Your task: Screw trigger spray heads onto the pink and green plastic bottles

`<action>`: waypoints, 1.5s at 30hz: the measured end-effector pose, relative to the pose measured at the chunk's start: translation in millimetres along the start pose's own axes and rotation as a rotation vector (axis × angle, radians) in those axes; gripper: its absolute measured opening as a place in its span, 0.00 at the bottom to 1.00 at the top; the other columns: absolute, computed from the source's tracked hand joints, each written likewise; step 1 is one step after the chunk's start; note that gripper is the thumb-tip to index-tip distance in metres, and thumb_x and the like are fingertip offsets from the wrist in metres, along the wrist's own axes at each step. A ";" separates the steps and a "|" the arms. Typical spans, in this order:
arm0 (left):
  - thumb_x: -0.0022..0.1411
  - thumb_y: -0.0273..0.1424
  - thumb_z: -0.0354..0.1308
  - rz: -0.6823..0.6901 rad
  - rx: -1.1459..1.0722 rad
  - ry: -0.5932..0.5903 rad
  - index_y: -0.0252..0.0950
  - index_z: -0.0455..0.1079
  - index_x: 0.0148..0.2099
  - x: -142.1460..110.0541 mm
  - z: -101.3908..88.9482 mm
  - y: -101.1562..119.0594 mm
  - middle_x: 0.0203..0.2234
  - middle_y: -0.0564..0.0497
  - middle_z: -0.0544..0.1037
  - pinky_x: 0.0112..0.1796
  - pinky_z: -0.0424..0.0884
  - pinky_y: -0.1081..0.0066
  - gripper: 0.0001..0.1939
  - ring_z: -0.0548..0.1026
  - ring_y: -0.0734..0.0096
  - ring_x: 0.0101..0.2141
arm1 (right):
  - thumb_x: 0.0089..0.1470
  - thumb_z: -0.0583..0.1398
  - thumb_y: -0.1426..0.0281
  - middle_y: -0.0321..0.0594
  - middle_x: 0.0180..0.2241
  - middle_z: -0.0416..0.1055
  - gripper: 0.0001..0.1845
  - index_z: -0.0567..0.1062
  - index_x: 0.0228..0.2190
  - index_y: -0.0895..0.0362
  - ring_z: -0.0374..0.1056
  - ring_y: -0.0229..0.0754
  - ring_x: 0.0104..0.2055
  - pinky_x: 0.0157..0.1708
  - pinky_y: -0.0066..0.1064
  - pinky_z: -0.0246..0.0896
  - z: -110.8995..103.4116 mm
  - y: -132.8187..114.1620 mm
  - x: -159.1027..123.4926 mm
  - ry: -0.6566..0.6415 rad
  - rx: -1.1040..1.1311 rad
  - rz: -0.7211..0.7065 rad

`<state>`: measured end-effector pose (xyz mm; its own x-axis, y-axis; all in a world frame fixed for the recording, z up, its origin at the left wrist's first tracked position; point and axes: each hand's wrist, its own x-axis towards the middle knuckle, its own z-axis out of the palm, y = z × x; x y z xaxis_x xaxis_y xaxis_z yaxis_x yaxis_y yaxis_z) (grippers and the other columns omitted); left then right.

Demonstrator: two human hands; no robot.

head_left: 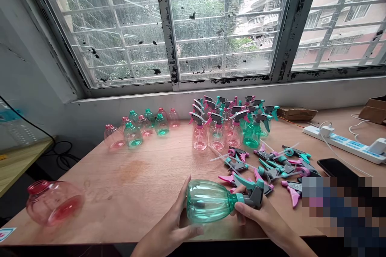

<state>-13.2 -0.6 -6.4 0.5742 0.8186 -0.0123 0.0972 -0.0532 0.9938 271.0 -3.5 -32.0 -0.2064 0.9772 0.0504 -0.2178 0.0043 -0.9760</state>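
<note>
A clear green spray bottle [209, 201] lies on its side in the air near the table's front edge, its base to the left. My left hand [175, 223] is wrapped round the base end. At the neck, my right hand [259, 213] grips the teal collar of the grey and teal spray head [255, 193], which sits on the bottle's mouth. Whether it is fully screwed down I cannot tell. Just beyond my right hand lies a pile of loose pink, teal and grey spray heads [271, 164] with thin tubes.
Fitted spray bottles [217, 132] stand grouped by the window wall. Several headless bottles [133, 134] stand at the back left. A pink bottle [56, 202] is at the front left. A power strip [343, 142] and a black phone [339, 168] lie on the right.
</note>
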 end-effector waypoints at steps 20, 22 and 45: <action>0.63 0.41 0.67 -0.005 0.024 0.013 0.52 0.22 0.74 0.5 -0.6 -3.2 0.72 0.47 0.50 0.68 0.49 0.54 0.58 0.58 0.52 0.68 | 0.51 0.71 0.53 0.34 0.21 0.77 0.24 0.73 0.41 0.55 0.69 0.40 0.23 0.28 0.33 0.64 -1.0 4.2 -2.5 -0.014 -0.016 -0.017; 0.60 0.41 0.69 -0.029 0.019 0.010 0.49 0.22 0.74 0.4 -1.0 -2.3 0.73 0.46 0.47 0.68 0.45 0.53 0.61 0.53 0.50 0.69 | 0.50 0.71 0.53 0.36 0.21 0.78 0.24 0.74 0.41 0.56 0.70 0.41 0.23 0.27 0.33 0.65 -0.5 5.7 -2.9 -0.006 -0.030 -0.006; 0.62 0.40 0.67 -0.032 0.004 0.018 0.46 0.23 0.74 -0.9 0.8 3.4 0.73 0.46 0.46 0.69 0.42 0.55 0.59 0.47 0.52 0.71 | 0.50 0.71 0.53 0.33 0.19 0.76 0.24 0.74 0.40 0.55 0.69 0.41 0.23 0.27 0.31 0.64 0.5 2.0 -1.8 0.040 -0.027 -0.013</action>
<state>-12.7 -1.9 -3.1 0.5558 0.8303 -0.0417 0.1184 -0.0294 0.9925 270.5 -5.4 -33.9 -0.1657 0.9846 0.0548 -0.1942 0.0219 -0.9807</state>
